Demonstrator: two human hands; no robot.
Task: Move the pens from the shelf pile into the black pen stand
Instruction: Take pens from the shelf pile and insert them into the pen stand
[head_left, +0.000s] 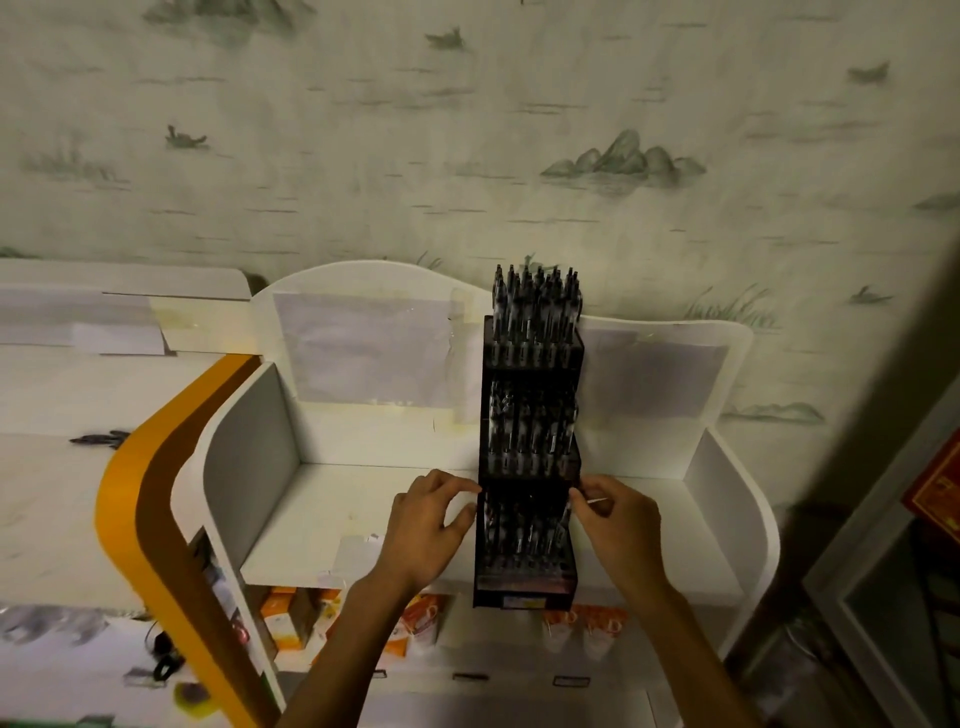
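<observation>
A tall black pen stand with three stepped tiers stands on the white top shelf, packed with several dark pens in every tier. My left hand touches the stand's left edge at the lowest tier with thumb and fingers lightly curled. At the stand's right edge, my right hand has its fingers curled, pinching something thin and pale; what it is cannot be told. No loose pen pile shows on the shelf.
The shelf unit has white side walls and a curved back panel against patterned wallpaper. Orange and white boxes sit on the shelf below. An orange-edged counter lies to the left; a dark cabinet stands at right.
</observation>
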